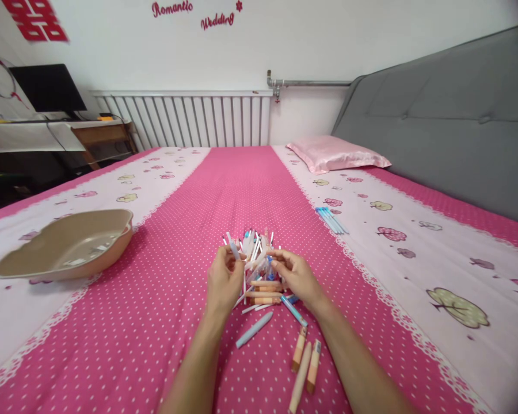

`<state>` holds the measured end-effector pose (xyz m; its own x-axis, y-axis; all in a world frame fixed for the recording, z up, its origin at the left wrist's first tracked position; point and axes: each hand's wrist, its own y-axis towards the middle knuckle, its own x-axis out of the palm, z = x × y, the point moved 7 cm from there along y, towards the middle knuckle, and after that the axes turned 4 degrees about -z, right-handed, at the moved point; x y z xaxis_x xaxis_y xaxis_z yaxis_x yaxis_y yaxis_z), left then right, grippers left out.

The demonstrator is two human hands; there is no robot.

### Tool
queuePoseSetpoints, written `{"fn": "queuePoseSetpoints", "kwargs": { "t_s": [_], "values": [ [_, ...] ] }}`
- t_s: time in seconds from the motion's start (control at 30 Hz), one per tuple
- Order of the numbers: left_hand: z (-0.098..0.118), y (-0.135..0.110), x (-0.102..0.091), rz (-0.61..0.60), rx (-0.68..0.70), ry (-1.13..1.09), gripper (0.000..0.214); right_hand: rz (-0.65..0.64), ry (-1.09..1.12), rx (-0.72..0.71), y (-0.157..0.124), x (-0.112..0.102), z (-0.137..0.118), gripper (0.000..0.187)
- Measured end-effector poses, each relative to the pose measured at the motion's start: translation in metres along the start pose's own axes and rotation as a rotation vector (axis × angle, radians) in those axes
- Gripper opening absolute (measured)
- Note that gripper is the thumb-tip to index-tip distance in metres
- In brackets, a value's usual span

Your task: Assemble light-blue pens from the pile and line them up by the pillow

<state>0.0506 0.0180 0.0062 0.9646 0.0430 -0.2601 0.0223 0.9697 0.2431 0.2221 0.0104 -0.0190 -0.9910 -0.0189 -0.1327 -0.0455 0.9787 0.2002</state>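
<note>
Forearms (195, 362), pale pen (233, 249) in left hand (224, 280)

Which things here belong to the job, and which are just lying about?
Likely in the job:
pale pen held by the left hand
pen pile by the right hand
loose bluish pen
row of blue pens

Seemingly just lying about:
beige basin, role unclear
pink pillow
black monitor

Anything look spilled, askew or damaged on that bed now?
Nothing looks damaged. The pile of pen-like sticks looks untidy, pointing every way. A pale-blue stick and three tan sticks lie loose at its near side, while the blue sticks to the right lie neatly side by side.
</note>
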Motion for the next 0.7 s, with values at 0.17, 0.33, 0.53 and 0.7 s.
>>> {"fn": "queuePoseSetpoints", "kwargs": {
  "t_s": [0.17, 0.33, 0.53, 0.7],
  "values": [
    [0.019, -0.006, 0.011, -0.137, 0.118, 0.24, 0.016, 0.009, 0.302, 0.13, -0.002, 0.001, -0.001, 0.033],
    [0.024, -0.01, 0.016, -0.182, 0.172, 0.407, 0.016, 0.046, 0.429, 0.139, -0.003, -0.001, 0.0, 0.029],
    [0.025, -0.01, 0.016, -0.19, 0.192, 0.491, 0.016, -0.002, 0.495, 0.088, -0.002, 0.001, -0.001, 0.029],
    [0.027, -0.012, 0.019, -0.221, 0.211, 0.541, 0.018, 0.058, 0.499, 0.1, -0.002, -0.004, -0.003, 0.03]
  ]
}}
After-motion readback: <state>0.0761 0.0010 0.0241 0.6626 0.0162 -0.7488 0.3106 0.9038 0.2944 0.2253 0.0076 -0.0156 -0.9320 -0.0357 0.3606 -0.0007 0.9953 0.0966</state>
